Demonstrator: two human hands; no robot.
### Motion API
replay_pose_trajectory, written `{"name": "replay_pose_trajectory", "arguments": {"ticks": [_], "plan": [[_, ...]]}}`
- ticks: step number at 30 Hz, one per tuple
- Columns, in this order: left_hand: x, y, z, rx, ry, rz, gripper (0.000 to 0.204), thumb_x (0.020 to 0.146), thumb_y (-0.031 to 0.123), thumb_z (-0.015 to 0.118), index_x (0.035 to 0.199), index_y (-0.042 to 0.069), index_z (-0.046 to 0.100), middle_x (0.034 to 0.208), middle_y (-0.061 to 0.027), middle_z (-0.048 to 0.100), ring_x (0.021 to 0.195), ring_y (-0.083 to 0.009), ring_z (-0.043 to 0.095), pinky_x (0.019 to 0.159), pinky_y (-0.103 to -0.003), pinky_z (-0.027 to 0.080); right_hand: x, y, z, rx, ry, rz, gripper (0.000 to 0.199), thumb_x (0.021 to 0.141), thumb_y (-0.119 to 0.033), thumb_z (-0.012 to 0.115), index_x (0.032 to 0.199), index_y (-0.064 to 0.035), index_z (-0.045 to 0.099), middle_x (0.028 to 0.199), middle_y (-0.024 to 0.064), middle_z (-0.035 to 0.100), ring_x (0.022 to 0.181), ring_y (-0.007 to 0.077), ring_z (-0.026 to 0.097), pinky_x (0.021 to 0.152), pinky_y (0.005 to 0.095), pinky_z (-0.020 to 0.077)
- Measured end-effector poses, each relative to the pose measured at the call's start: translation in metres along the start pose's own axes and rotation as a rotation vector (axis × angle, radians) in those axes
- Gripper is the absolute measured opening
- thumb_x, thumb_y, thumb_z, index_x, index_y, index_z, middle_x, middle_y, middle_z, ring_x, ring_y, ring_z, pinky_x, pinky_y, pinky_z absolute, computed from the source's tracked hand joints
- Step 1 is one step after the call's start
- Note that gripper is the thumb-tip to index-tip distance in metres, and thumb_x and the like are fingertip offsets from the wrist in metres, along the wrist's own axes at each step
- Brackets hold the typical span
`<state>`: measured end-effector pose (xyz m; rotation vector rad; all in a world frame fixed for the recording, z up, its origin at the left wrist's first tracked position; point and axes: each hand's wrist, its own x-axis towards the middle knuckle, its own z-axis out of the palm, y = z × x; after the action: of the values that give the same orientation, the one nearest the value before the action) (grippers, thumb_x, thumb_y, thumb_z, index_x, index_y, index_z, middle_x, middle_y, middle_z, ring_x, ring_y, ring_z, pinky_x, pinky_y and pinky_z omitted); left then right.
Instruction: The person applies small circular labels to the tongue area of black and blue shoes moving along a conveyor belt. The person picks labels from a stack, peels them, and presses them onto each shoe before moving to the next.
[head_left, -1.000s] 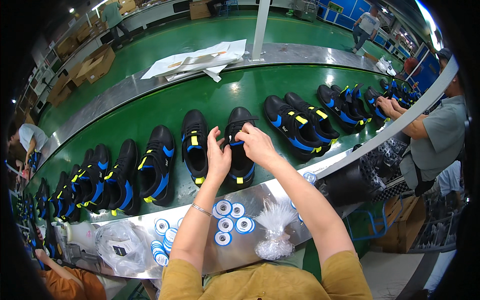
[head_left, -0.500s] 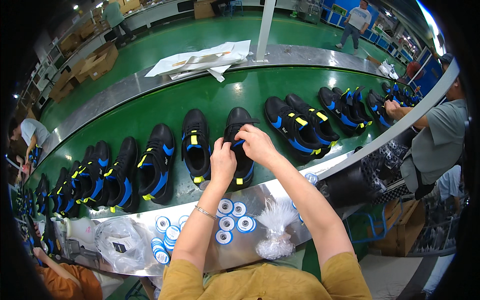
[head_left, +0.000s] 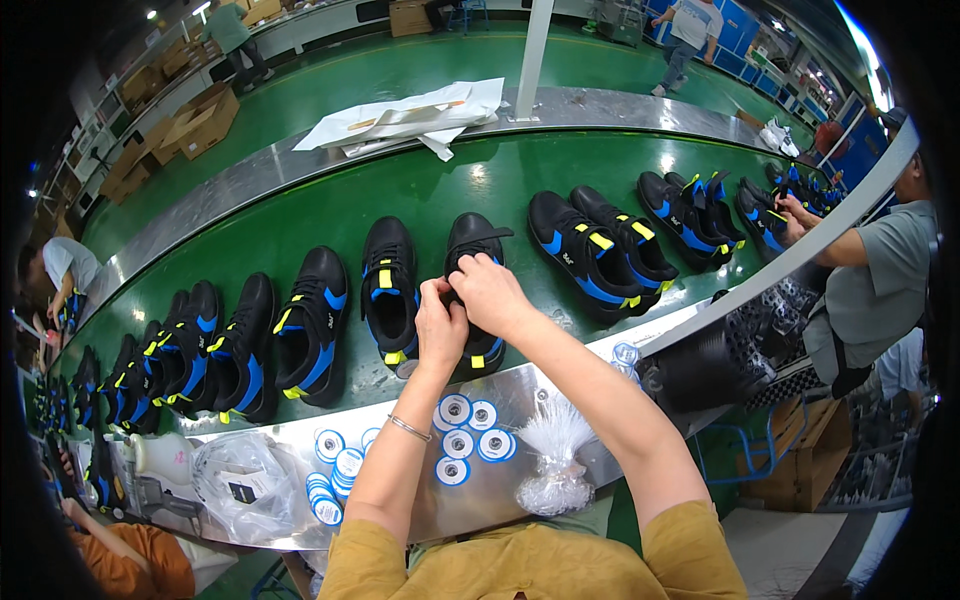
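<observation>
A black sneaker (head_left: 470,228) with blue and yellow accents lies toe away from me on the green belt. Its strap sticks out loose to the right. My left hand (head_left: 440,328) is closed at the left side of its opening, fingertips pinched together. From the right, my right hand (head_left: 490,296) reaches over the opening, its fingers also pinched, meeting the left fingertips. The exact part of the sneaker between them is hidden. Close by on the left stands its matching sneaker (head_left: 390,270), its strap across the top with a yellow tab.
More sneakers line the green belt (head_left: 270,225) on both sides. On the metal ledge (head_left: 405,500) before me are round blue-and-white tags (head_left: 456,443), a bundle of clear plastic fasteners (head_left: 553,450) and a plastic bag (head_left: 240,475). White paper (head_left: 410,115) lies beyond the belt. Co-workers stand right and left.
Both hands have shifted slightly left and my right hand has come nearer to me, uncovering more of the loose strap. The person in the far background has walked left.
</observation>
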<state>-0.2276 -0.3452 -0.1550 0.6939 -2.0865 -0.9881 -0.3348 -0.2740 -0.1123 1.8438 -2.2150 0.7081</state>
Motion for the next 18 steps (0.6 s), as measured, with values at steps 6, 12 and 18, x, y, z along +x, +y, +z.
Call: {"name": "replay_pose_trajectory", "arguments": {"ticks": [6, 12, 18], "plan": [[0.008, 0.010, 0.002, 0.229, 0.066, 0.253, 0.034, 0.077, -0.004, 0.062, 0.110, 0.000, 0.051, 0.102, -0.0204, 0.060, 0.097, -0.0368, 0.061, 0.084, -0.041, 0.050, -0.023, 0.001, 0.002, 0.033, 0.100, -0.084, 0.032, 0.075, -0.007, 0.061, 0.106, 0.0024, 0.059, 0.107, 0.0179, 0.059, 0.095, 0.0310, 0.058, 0.080, 0.0362, 0.0523], [0.020, 0.042, -0.003, 0.507, -0.069, 0.416, 0.041, 0.072, -0.004, 0.063, 0.111, 0.005, 0.058, 0.114, -0.0190, 0.052, 0.106, -0.0372, 0.053, 0.080, -0.043, 0.053, -0.047, 0.003, -0.001, 0.570, 0.417, 0.280, 0.040, 0.080, 0.005, 0.051, 0.120, 0.0060, 0.048, 0.116, 0.0242, 0.056, 0.105, 0.0410, 0.057, 0.088, 0.0437, 0.0498], [0.022, 0.039, -0.005, 0.663, -0.138, 0.467, 0.025, 0.073, -0.001, 0.066, 0.097, 0.004, 0.064, 0.108, -0.0156, 0.057, 0.101, -0.0320, 0.058, 0.071, -0.040, 0.056, -0.044, 0.035, 0.002, 0.940, 0.463, 0.755, 0.030, 0.084, -0.010, 0.065, 0.109, 0.0016, 0.054, 0.086, 0.0101, 0.061, 0.068, 0.0178, 0.062, 0.061, 0.0334, 0.0505]]}}
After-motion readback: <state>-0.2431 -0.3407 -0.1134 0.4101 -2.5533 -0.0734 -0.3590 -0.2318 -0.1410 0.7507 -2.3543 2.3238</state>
